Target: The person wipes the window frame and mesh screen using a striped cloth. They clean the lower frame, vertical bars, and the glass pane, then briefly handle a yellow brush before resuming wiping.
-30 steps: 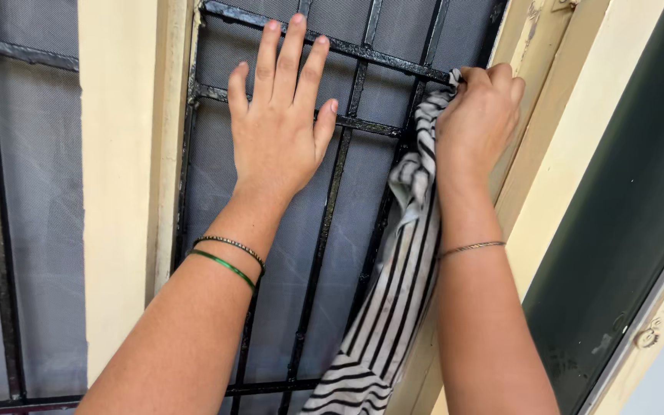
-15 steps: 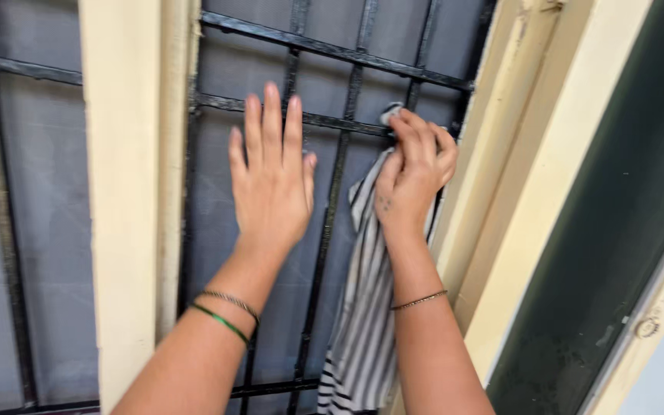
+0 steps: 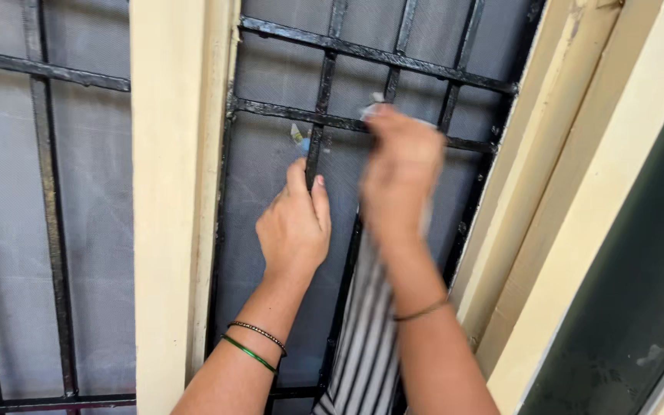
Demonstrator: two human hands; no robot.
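Both hands have come lower and closer to the middle of the frame since the earlier picture: the left hand [image 3: 295,227], which lay flat with fingers spread on the mesh, is now curled, and the right hand [image 3: 400,165] has slid leftward off the right end of the crossbar. That left hand sits at centre frame with its fingers folded in and thumb up, against a vertical bar of the black iron grille [image 3: 324,77]; whether it grips the bar or merely rests on it I cannot tell. Two thin bangles [image 3: 255,344] circle its wrist, one dark and beaded, one green. The right hand, blurred by motion, is closed on a bunched striped cloth [image 3: 366,338], black and white, pressing it to the crossbar just right of centre. From the fist the cloth hangs straight down along the forearm to the bottom edge. A small pale scrap [image 3: 298,137] clings to the grey mesh screen [image 3: 267,200] just above the left thumb. At left stands a cream-painted window post [image 3: 167,207]; at right, the cream frame [image 3: 555,184] slants toward a dark green pane [image 3: 639,261].
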